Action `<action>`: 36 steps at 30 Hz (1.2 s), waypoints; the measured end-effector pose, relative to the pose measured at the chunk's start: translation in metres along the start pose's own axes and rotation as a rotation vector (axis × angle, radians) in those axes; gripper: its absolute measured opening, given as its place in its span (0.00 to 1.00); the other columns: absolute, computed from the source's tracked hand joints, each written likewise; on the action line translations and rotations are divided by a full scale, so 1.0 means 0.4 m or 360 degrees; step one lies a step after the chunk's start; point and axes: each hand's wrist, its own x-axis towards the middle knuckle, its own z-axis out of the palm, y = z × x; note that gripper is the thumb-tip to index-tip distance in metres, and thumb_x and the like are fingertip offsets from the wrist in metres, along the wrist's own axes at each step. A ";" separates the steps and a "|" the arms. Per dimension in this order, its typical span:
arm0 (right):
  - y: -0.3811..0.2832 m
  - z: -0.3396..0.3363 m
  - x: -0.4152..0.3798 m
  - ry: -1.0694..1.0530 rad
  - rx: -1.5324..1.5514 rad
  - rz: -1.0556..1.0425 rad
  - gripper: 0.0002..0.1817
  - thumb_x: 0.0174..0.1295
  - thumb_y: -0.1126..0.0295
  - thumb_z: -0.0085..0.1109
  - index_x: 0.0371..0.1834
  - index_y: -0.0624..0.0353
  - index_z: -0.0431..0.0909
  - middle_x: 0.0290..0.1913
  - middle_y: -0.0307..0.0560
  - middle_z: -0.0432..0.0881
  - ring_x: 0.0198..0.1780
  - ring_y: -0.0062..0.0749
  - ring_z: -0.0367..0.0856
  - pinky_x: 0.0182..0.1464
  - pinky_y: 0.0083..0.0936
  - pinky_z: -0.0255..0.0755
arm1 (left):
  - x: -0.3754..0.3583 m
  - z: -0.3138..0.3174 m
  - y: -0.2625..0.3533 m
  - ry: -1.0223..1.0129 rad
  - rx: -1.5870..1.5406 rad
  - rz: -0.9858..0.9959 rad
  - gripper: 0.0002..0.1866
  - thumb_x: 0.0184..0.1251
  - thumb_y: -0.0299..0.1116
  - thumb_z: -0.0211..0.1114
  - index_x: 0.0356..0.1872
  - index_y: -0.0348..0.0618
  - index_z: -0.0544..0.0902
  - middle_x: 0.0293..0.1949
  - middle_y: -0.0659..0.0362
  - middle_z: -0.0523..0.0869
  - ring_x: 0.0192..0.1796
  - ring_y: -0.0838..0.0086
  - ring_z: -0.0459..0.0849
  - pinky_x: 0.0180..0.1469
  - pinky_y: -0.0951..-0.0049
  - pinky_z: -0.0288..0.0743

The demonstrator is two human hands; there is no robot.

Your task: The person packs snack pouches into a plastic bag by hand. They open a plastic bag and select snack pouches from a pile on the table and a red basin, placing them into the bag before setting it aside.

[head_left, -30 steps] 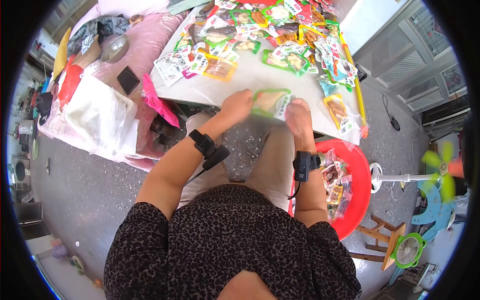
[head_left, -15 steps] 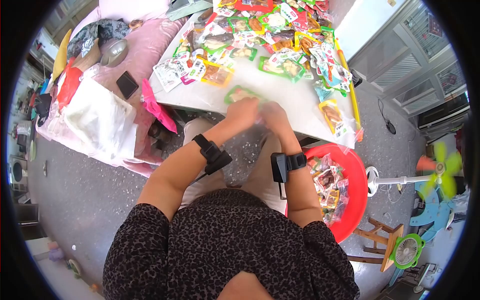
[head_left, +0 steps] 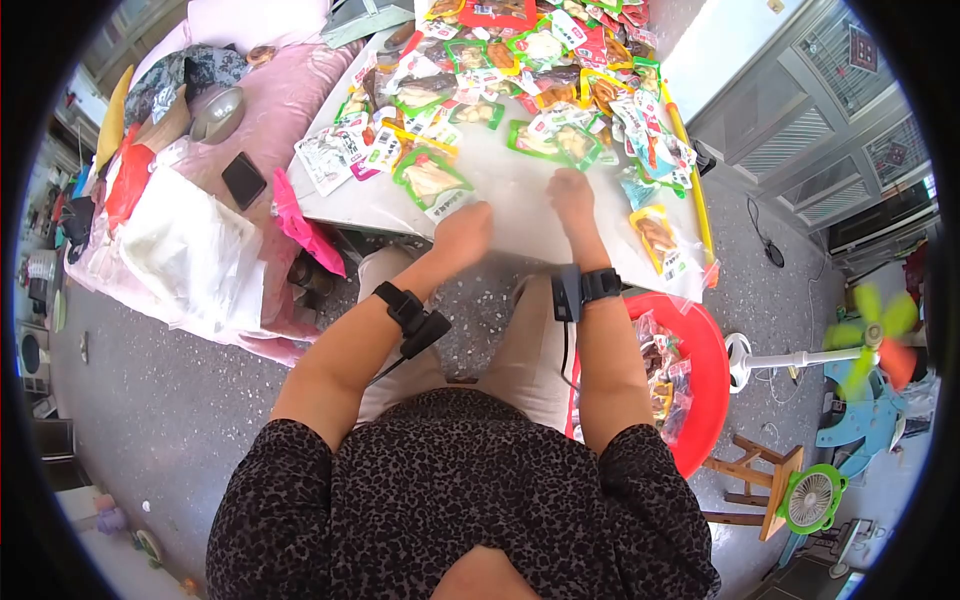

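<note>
My left hand [head_left: 465, 232] is closed near the front edge of the white table [head_left: 520, 225], at the lower corner of a green-edged food packet [head_left: 428, 180] with pale contents. My right hand [head_left: 571, 190] is closed over the table, just below another green-edged packet [head_left: 545, 140]; whether it touches that packet or holds something is hidden. A yellow-edged packet [head_left: 655, 240] lies to the right of my right hand. Many colourful packets [head_left: 480, 60] are heaped across the back of the table.
A red tub [head_left: 712, 375] holding packets stands by the table's right front corner. On the left, a pink-covered bed [head_left: 290, 90] bears a phone [head_left: 244, 180] and white plastic [head_left: 190, 240]. A wooden stool [head_left: 782, 485] and fans stand at the right.
My hands were together at the table's front edge and are now apart. The left moved left with the green-edged packet; the right moved forward and right, towards the other packets.
</note>
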 end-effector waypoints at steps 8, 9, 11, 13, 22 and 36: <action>0.027 -0.061 0.198 0.0251 -0.1131 -0.0441 0.17 0.44 0.66 0.53 0.38 0.62 0.70 0.39 0.54 0.73 0.43 0.47 0.70 0.45 0.34 0.64 | -0.001 0.007 -0.002 -0.0040 0.0044 -0.0021 0.06 0.53 0.32 0.46 0.25 0.41 0.68 0.25 0.50 0.74 0.33 0.56 0.73 0.34 0.60 0.65; 0.025 -0.055 0.214 0.0268 -0.1213 -0.0447 0.18 0.44 0.65 0.53 0.39 0.61 0.70 0.40 0.54 0.72 0.44 0.47 0.69 0.46 0.35 0.63 | -0.001 0.006 -0.002 -0.0026 0.0034 -0.0008 0.06 0.52 0.32 0.46 0.25 0.41 0.68 0.25 0.50 0.74 0.33 0.56 0.73 0.33 0.59 0.65; 0.017 -0.043 0.247 0.0122 -0.1409 -0.0300 0.22 0.43 0.59 0.54 0.43 0.58 0.69 0.43 0.52 0.71 0.47 0.44 0.69 0.48 0.38 0.62 | 0.000 0.010 -0.008 -0.0022 0.0050 0.0013 0.06 0.52 0.32 0.46 0.25 0.41 0.68 0.25 0.50 0.73 0.32 0.56 0.72 0.33 0.59 0.64; 0.169 -0.023 0.344 -0.0271 -0.1587 -0.0240 0.23 0.43 0.58 0.54 0.43 0.55 0.69 0.43 0.50 0.72 0.47 0.43 0.68 0.46 0.40 0.63 | 0.001 0.012 -0.008 -0.0017 0.0056 0.0022 0.06 0.52 0.32 0.46 0.24 0.41 0.68 0.24 0.50 0.73 0.32 0.56 0.72 0.33 0.59 0.64; -0.054 0.056 0.099 -0.0415 -0.1250 -0.0300 0.25 0.41 0.56 0.56 0.42 0.59 0.69 0.41 0.52 0.73 0.45 0.42 0.71 0.43 0.37 0.65 | -0.004 0.016 -0.006 0.0053 0.0064 0.0104 0.05 0.52 0.31 0.47 0.24 0.42 0.69 0.23 0.51 0.73 0.31 0.56 0.73 0.32 0.59 0.65; -0.035 0.015 0.127 -0.0515 -0.0916 0.0145 0.25 0.36 0.64 0.60 0.40 0.66 0.70 0.35 0.57 0.76 0.37 0.41 0.76 0.38 0.28 0.68 | -0.007 0.013 -0.007 0.0107 0.0035 0.0103 0.05 0.51 0.31 0.48 0.24 0.41 0.69 0.24 0.50 0.74 0.30 0.54 0.73 0.31 0.57 0.65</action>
